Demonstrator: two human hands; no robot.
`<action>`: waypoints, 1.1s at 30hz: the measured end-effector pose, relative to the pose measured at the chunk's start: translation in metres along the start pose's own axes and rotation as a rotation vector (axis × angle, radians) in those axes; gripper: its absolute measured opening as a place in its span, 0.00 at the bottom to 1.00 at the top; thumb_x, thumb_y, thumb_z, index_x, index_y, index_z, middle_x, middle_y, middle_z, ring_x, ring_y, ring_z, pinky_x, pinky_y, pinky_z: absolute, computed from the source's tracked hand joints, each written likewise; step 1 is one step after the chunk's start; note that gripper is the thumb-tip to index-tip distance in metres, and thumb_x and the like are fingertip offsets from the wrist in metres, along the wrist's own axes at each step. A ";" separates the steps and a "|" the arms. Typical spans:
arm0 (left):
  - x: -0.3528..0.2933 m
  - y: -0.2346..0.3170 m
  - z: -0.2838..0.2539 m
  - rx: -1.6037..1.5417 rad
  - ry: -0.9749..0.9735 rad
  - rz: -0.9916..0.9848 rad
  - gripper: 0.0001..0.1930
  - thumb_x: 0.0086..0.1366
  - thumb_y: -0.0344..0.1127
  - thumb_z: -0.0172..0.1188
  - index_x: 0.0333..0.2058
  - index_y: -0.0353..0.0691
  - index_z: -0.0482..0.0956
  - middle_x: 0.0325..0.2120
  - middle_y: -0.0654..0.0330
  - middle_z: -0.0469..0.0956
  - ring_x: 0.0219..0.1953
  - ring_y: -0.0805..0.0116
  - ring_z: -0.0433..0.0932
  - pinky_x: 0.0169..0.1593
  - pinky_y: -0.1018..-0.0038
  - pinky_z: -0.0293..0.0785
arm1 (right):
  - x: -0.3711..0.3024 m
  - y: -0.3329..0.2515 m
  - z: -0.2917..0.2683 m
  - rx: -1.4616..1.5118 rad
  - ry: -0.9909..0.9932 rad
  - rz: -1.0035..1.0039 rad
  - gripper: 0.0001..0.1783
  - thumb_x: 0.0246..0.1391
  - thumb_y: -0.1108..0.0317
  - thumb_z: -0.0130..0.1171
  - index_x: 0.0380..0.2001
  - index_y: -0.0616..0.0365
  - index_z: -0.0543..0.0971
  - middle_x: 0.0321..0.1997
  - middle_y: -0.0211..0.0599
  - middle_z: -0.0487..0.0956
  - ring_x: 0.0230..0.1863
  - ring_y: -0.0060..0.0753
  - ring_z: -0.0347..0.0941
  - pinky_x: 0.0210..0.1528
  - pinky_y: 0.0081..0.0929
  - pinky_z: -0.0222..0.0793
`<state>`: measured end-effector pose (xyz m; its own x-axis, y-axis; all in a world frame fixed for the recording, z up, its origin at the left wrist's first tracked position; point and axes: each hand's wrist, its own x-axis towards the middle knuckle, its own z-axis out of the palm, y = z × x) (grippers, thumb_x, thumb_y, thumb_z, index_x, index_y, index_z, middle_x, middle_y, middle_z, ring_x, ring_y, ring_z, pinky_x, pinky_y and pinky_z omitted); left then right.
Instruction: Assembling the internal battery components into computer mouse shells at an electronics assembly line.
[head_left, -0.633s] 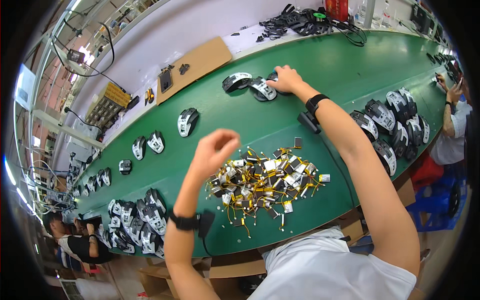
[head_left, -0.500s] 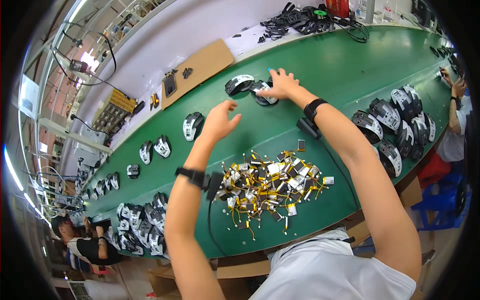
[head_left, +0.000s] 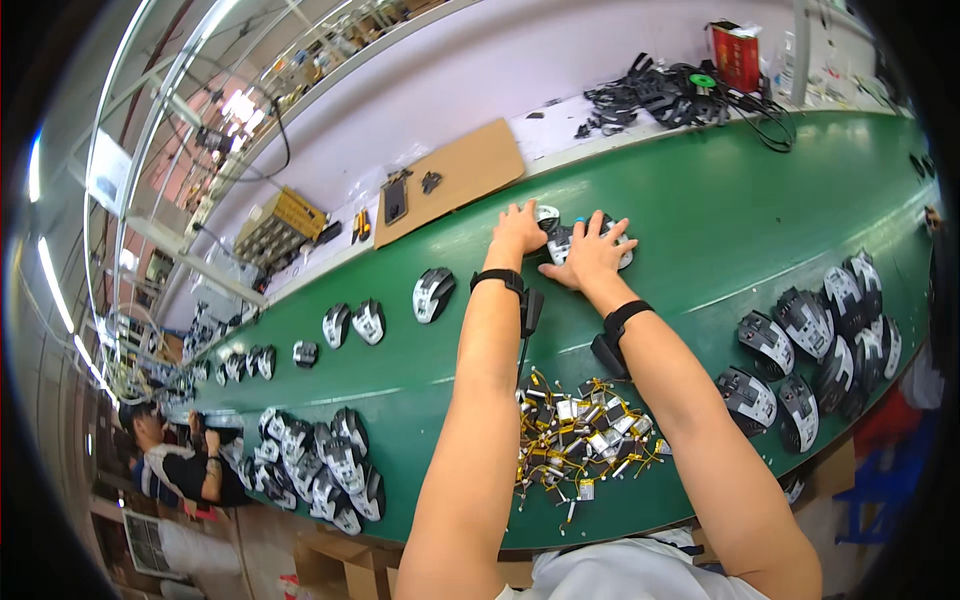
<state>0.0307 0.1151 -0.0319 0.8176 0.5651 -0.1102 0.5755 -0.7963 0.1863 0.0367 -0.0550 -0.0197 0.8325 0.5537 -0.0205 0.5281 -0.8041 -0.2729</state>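
My left hand (head_left: 518,230) reaches over the green bench with its fingers apart, beside a white-and-black computer mouse (head_left: 547,214). Just to the right, my right hand (head_left: 594,254) spreads its fingers wide over other mouse shells, partly covering them. One mouse (head_left: 561,243) shows between its thumb and index finger, and the edge of another (head_left: 626,258) on its far side. The fingers seem to rest on these shells, with no firm grip visible. A blue band circles one right finger. Nearer me, between my forearms, lies a heap of small wired pouch batteries (head_left: 590,440).
Grouped mice stand at right (head_left: 803,325) and front left (head_left: 320,460); more stand in a row, including one mouse (head_left: 433,295). Behind are a cardboard sheet (head_left: 465,165), black parts (head_left: 650,95) and a red box (head_left: 736,57). A co-worker (head_left: 185,465) sits far left.
My left hand has moved right and forward to the mice, close to my right hand. My right hand has come down over the shells. The whole view has shifted.
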 end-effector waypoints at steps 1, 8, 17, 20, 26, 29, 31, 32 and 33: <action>-0.003 -0.004 -0.005 0.024 -0.011 -0.004 0.39 0.51 0.39 0.59 0.63 0.46 0.56 0.62 0.45 0.56 0.62 0.39 0.56 0.62 0.51 0.60 | 0.003 -0.002 -0.003 -0.012 -0.024 -0.001 0.56 0.34 0.31 0.63 0.62 0.54 0.61 0.69 0.47 0.49 0.66 0.75 0.39 0.58 0.77 0.44; -0.051 -0.041 -0.037 0.130 -0.099 -0.085 0.38 0.42 0.61 0.67 0.45 0.35 0.78 0.51 0.46 0.72 0.58 0.47 0.64 0.60 0.51 0.60 | 0.001 0.040 -0.014 0.009 -0.137 -0.379 0.47 0.31 0.34 0.64 0.57 0.44 0.71 0.70 0.42 0.50 0.68 0.70 0.38 0.59 0.74 0.44; -0.103 -0.151 -0.061 -0.419 -0.166 -0.233 0.45 0.38 0.59 0.69 0.52 0.35 0.72 0.48 0.48 0.74 0.52 0.51 0.72 0.54 0.57 0.68 | -0.024 0.009 -0.017 -0.017 -0.125 -0.122 0.49 0.37 0.30 0.58 0.58 0.51 0.69 0.73 0.42 0.41 0.67 0.77 0.33 0.58 0.76 0.46; -0.109 -0.155 -0.037 -0.290 -0.110 -0.168 0.48 0.34 0.57 0.72 0.56 0.46 0.69 0.53 0.46 0.68 0.53 0.48 0.71 0.54 0.58 0.69 | -0.020 0.011 -0.014 -0.026 -0.121 -0.111 0.49 0.37 0.31 0.58 0.56 0.56 0.70 0.72 0.43 0.43 0.67 0.76 0.35 0.57 0.74 0.47; -0.121 -0.116 -0.022 -0.173 0.151 -0.268 0.45 0.35 0.56 0.70 0.55 0.47 0.67 0.51 0.44 0.67 0.51 0.45 0.72 0.52 0.57 0.72 | -0.024 0.040 -0.002 0.061 0.061 -0.213 0.41 0.35 0.36 0.62 0.45 0.60 0.77 0.70 0.45 0.50 0.65 0.71 0.43 0.56 0.72 0.49; -0.130 -0.104 -0.016 -0.090 0.336 -0.314 0.41 0.38 0.56 0.68 0.49 0.38 0.68 0.42 0.41 0.73 0.44 0.45 0.75 0.47 0.59 0.74 | -0.022 0.049 -0.008 0.175 0.058 -0.248 0.39 0.34 0.37 0.63 0.40 0.62 0.80 0.68 0.45 0.53 0.64 0.67 0.45 0.57 0.69 0.49; -0.136 -0.112 -0.015 -0.113 0.355 -0.261 0.39 0.40 0.56 0.67 0.47 0.37 0.66 0.40 0.40 0.73 0.41 0.44 0.76 0.44 0.57 0.75 | -0.024 0.053 -0.010 0.243 0.009 -0.301 0.38 0.33 0.38 0.64 0.39 0.62 0.81 0.67 0.46 0.56 0.64 0.67 0.45 0.57 0.68 0.49; -0.138 -0.116 -0.015 -0.119 0.363 -0.230 0.41 0.39 0.56 0.68 0.48 0.37 0.65 0.39 0.40 0.73 0.42 0.44 0.75 0.46 0.57 0.74 | -0.023 0.054 -0.011 0.250 0.008 -0.311 0.39 0.31 0.38 0.65 0.40 0.62 0.81 0.67 0.46 0.56 0.65 0.65 0.45 0.57 0.66 0.50; -0.140 -0.125 -0.014 -0.123 0.371 -0.235 0.41 0.39 0.56 0.68 0.48 0.37 0.65 0.39 0.40 0.73 0.42 0.44 0.75 0.46 0.57 0.74 | -0.025 0.052 -0.015 0.246 0.011 -0.320 0.39 0.31 0.38 0.65 0.40 0.62 0.81 0.67 0.46 0.56 0.65 0.65 0.45 0.57 0.66 0.50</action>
<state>-0.1554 0.1385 -0.0261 0.5904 0.7846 0.1894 0.7202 -0.6180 0.3151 0.0461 -0.1138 -0.0193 0.6350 0.7642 0.1132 0.7062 -0.5149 -0.4859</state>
